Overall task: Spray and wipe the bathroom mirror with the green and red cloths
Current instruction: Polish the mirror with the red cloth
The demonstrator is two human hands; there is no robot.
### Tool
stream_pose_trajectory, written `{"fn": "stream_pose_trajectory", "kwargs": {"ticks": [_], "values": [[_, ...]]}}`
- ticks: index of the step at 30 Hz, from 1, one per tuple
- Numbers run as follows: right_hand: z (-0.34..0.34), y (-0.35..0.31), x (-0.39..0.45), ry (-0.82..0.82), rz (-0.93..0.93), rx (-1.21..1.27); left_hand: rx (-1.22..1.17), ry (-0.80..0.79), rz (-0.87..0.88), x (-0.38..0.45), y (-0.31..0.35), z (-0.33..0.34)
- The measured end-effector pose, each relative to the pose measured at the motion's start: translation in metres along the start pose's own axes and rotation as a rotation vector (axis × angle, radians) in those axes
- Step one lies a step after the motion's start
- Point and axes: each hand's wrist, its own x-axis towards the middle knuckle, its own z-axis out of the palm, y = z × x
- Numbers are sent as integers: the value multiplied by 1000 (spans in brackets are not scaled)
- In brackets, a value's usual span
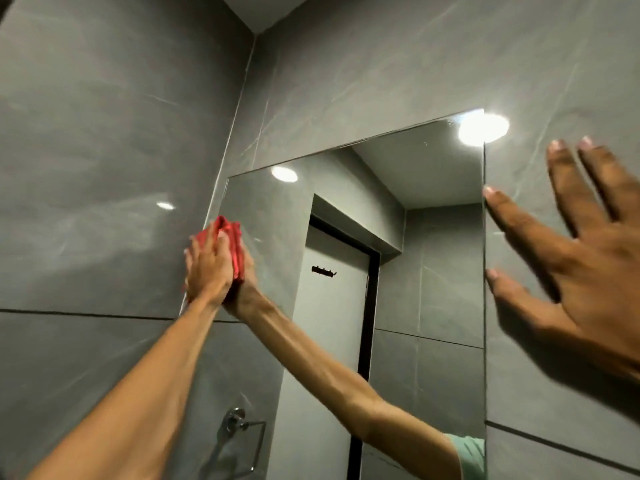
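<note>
Red cloth (231,237), bunched, is pressed flat-palmed by left hand (207,268) at mirror (429,216) left edge; right hand (588,258) splayed, empty.

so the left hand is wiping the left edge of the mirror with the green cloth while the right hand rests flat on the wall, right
Not quite: the cloth is red, not green. The head view shows the left hand pressing a red cloth against the left edge of the mirror, while the right hand is spread flat on the wall beside the mirror's right edge.
</note>
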Motion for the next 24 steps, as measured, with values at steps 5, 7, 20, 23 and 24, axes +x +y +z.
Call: {"fn": "stream_pose_trajectory", "kwargs": {"ticks": [5, 7, 20, 23, 24], "values": [[-53, -23, 10, -515, 128, 381, -64, 5, -102, -72, 37, 1], [-68, -17, 3, -190, 30, 238, -63, -11, -22, -110, 78, 3], [-78, -4, 6, -266, -41, 44, 0, -158, 938, -180, 316, 33], [-73, -7, 3, -209, -50, 40, 32, -160, 1045, -153, 290, 27], [-71, -8, 1, -201, -50, 23, 38, -148, 1044, -146, 278, 25]]}}
